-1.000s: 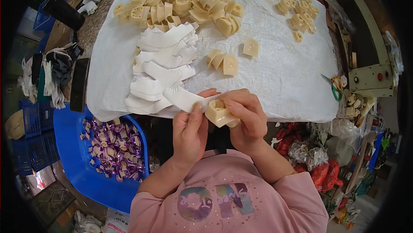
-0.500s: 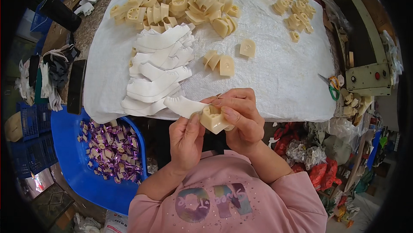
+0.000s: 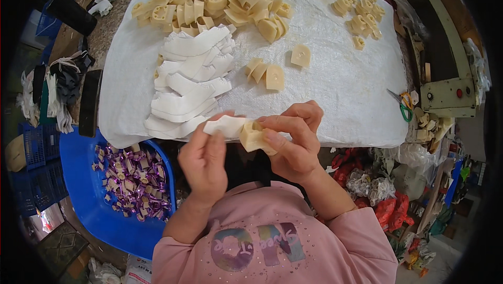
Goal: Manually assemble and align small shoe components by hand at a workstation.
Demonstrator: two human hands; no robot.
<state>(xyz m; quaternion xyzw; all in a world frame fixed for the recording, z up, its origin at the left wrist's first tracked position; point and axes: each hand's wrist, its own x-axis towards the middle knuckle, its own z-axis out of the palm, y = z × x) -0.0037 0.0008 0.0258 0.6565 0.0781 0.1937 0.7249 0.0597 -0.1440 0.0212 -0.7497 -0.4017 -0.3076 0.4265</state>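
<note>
At the table's near edge my right hand point(image 3: 296, 145) grips a cream plastic shoe heel point(image 3: 251, 138), fingers round its right side and its hollow end facing up. A white heel cover point(image 3: 228, 125), a thin curved strip, runs leftward from the heel. My left hand point(image 3: 203, 163) pinches the strip's other end between thumb and fingers. How the strip meets the heel is partly hidden by my right fingers. Just beyond my left hand lies a stack of overlapping white covers point(image 3: 183, 95). Several loose cream heels point(image 3: 274, 78) rest on the cloth beyond my hands.
A white woven sheet point(image 3: 335, 100) covers the table. Cream heels point(image 3: 215, 1) are heaped at the back, with smaller ones point(image 3: 361, 22) at back right. Green-handled scissors point(image 3: 406, 110) lie at the right edge. Below left stands a blue basin point(image 3: 84, 179) of purple-covered pieces point(image 3: 133, 184).
My left hand has moved left and slightly up, away from the heel, drawing the white strip out. The heel has turned a little in my right hand.
</note>
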